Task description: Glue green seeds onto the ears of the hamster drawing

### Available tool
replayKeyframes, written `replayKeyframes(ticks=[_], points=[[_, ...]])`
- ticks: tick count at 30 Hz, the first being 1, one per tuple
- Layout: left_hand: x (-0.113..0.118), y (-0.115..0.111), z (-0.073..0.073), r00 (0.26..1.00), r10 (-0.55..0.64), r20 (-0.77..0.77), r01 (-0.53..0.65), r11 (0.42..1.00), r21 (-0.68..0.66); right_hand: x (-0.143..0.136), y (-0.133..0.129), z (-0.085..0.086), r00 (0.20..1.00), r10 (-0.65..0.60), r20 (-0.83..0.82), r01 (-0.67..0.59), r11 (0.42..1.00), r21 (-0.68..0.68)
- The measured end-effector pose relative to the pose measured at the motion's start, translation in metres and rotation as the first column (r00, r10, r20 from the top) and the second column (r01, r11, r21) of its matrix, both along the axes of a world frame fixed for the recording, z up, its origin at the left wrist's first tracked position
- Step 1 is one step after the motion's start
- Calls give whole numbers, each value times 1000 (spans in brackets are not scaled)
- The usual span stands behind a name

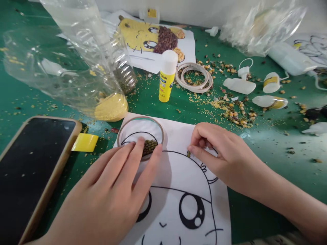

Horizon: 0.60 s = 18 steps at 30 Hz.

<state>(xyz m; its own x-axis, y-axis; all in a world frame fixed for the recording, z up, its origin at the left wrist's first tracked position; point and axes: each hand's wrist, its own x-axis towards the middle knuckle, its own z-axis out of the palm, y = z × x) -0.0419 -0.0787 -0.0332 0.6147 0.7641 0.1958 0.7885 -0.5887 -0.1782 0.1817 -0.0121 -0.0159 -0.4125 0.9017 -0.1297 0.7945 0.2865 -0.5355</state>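
Observation:
On the green table lies a paper [176,166] with a printed cartoon animal face in black outline. A round hoop [162,136] rests over its left ear, where a patch of mung beans [150,147] covers part of the ear. My left hand [114,180] is spread over the drawing, with its fingertips on the ear and at the hoop's near rim. At the right ear, my right hand [212,149] has thumb and fingers pinched together close to the paper. A few greenish bits [188,154] show at the thumb tip; what the pinch holds is hidden.
A phone [33,163] and a yellow tape piece [85,142] lie at left. Behind stand a cut plastic bottle with yellow grains [111,106], a glue stick [167,76], stacked rings [180,81], glue bottles [241,85], scattered beans [238,114] and a bean-covered picture [143,61].

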Motion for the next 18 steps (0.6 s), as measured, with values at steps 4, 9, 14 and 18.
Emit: replayKeyframes(ticks=[4, 9, 14, 18], points=[[0, 0, 0, 1000, -7, -3, 7, 1000, 13, -2, -2, 0, 1000, 12, 28, -13, 1000, 22], [1, 0, -3, 1000, 6, 13, -6, 1000, 1, -2, -1, 0, 999, 18, 31, -18, 1000, 17], [-1, -1, 0, 1000, -6, 0, 6, 1000, 15, 2, 2, 3, 999, -42, -24, 40, 997, -73], [-1, 1, 2, 999, -39, -27, 40, 998, 48, 0, 1, 2, 1000, -23, 2, 23, 999, -36]])
